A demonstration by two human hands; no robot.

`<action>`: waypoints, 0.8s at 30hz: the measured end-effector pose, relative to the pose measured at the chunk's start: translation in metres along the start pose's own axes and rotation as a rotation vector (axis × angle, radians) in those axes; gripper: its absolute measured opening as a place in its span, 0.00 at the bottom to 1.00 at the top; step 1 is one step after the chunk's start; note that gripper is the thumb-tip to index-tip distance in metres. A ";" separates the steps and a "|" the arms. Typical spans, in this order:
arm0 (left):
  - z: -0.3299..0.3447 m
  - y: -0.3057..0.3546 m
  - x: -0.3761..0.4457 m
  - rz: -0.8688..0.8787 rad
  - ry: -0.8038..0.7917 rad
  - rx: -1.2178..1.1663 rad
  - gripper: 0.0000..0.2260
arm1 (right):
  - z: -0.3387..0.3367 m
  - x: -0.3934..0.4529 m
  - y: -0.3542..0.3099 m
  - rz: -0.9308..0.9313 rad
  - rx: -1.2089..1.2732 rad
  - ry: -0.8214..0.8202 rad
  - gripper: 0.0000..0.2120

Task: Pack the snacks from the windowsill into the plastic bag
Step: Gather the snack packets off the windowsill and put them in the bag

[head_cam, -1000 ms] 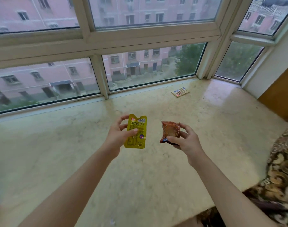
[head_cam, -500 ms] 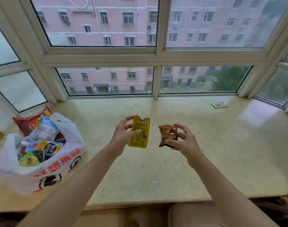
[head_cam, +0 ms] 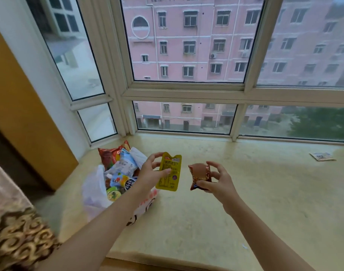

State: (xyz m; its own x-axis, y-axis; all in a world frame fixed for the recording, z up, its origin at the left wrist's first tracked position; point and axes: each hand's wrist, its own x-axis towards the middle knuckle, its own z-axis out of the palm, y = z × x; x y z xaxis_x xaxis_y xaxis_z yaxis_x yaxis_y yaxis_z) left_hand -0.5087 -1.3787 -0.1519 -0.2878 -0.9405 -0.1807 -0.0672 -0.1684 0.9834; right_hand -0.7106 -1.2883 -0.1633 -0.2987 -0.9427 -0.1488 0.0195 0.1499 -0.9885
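Plastic bag (head_cam: 93, 192) left on windowsill (head_cam: 265, 192), flat packet (head_cam: 322, 156) far right

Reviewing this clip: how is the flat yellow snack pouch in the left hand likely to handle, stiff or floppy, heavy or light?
The flat yellow snack pouch probably is light: the left hand holds it up by one edge with thumb and fingers alone. It seems fairly stiff, standing nearly flat without drooping. Its glossy film looks slippery, so a loose pinch might let it slide.

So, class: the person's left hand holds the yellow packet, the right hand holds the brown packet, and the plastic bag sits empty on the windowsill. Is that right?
Not quite. The head view shows the plastic bag already holding several snacks. The rest stands: left hand holds the yellow packet, right hand the brown packet.
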 end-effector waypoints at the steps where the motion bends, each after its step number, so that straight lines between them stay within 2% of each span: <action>1: -0.021 -0.001 0.004 0.001 0.003 -0.006 0.21 | 0.019 0.005 0.000 0.001 0.004 0.000 0.33; 6: -0.108 -0.016 0.017 -0.030 0.040 -0.003 0.21 | 0.110 0.031 0.006 0.025 -0.008 -0.002 0.32; 11: -0.168 -0.043 0.040 -0.120 0.076 0.089 0.21 | 0.172 0.060 0.021 0.079 -0.045 -0.012 0.32; 19: -0.219 -0.079 0.116 -0.206 0.204 0.131 0.22 | 0.239 0.146 0.059 0.154 -0.173 -0.112 0.31; 24: -0.237 -0.106 0.170 -0.271 0.260 0.364 0.24 | 0.276 0.210 0.094 0.199 -0.268 -0.215 0.27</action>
State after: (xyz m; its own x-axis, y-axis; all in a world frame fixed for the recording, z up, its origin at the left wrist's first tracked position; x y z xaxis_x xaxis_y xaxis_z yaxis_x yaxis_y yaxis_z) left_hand -0.3243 -1.5901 -0.2837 0.0299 -0.9274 -0.3728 -0.4470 -0.3459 0.8249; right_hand -0.5087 -1.5547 -0.2951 -0.1074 -0.9241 -0.3666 -0.2009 0.3813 -0.9023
